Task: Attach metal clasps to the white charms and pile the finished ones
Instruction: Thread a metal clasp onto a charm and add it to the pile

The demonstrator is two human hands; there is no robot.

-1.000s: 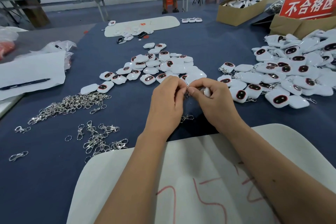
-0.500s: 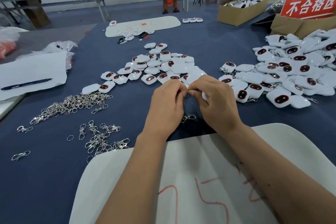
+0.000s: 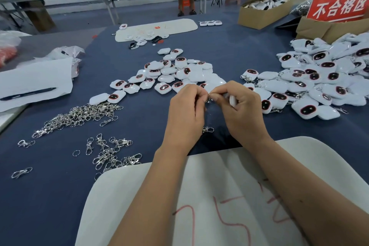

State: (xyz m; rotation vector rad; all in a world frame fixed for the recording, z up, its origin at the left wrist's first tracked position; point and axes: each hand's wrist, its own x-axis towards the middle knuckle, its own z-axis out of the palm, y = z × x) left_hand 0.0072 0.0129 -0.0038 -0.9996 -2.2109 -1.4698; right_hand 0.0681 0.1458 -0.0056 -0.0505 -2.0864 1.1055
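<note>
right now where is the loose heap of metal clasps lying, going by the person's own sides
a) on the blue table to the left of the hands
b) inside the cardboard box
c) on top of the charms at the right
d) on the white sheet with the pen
a: the heap of metal clasps lies on the blue table left of the left hand, while the right hand grips a white charm.

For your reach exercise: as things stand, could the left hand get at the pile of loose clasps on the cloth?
Probably yes, once freed. The left hand now pinches a clasp against the charm; bare blue cloth lies between it and the clasp pile.
</note>
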